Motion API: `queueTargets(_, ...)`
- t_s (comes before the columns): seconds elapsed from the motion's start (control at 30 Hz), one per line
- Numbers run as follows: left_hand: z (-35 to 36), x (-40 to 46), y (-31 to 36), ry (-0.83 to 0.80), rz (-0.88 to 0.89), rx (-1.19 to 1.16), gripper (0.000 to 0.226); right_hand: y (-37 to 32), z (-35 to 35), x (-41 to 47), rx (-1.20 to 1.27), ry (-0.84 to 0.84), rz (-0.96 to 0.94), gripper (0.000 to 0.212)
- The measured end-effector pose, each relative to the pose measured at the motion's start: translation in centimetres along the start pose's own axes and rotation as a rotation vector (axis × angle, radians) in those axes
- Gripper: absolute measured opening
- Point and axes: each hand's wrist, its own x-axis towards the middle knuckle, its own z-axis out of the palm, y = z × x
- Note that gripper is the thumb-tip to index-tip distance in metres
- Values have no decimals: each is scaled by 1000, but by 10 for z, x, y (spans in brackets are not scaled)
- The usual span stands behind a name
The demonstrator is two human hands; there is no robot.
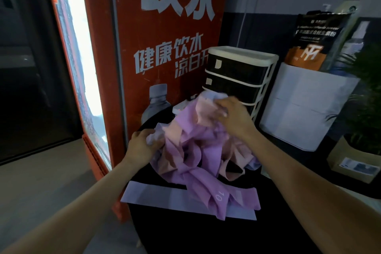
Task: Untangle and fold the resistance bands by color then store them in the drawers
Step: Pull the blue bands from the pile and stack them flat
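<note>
A tangled heap of resistance bands (195, 146) in purple, pink and pale lavender lies on a round black table (165, 231). My left hand (142, 144) grips a pale lavender part at the heap's left edge. My right hand (231, 117) clutches pink and lavender bands at the heap's top, just in front of the drawers. One flat lavender band (144, 192) lies stretched along the table's near side, under a purple band marked "10". The small drawer unit (239, 76), white frame with dark drawers, stands behind the heap; its visible drawers are closed.
A tall red drinks cooler (169, 47) stands at the left behind the table. Right of the drawers sit a white box (305, 109), a dark pouch (315, 41), bottles and a potted plant (365, 93). A white object peeks out behind the heap.
</note>
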Motion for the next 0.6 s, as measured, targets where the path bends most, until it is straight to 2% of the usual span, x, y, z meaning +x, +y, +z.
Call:
queueTargets(0.1,6,-1,1,10,-225,3,94,19,16,-17,-72,-329,64,43)
queueTargets(0.2,10,6,4,-67,-396,-37,111,39,22,-29,-53,-306,139,54)
queueTargets(0.27,13,17,5,-106,-444,-24,121,44,22,-36,-32,-266,153,51)
queueTargets(0.3,14,21,8,-124,-456,5,119,44,21,-40,-14,-270,171,49)
queueTargets(0.33,17,25,9,-141,-457,32,110,45,22,-43,11,-273,168,50)
queueTargets(0.4,26,26,15,-156,-383,75,71,51,26,-47,51,-260,165,55)
queueTargets(0.43,32,26,16,-143,-350,99,55,56,29,-49,72,-257,190,51)
queueTargets(0.5,42,27,16,-101,-334,143,42,64,31,-52,87,-276,210,39)
queueTargets(0.6,39,29,23,-67,-311,40,31,63,30,-55,77,-272,191,38)
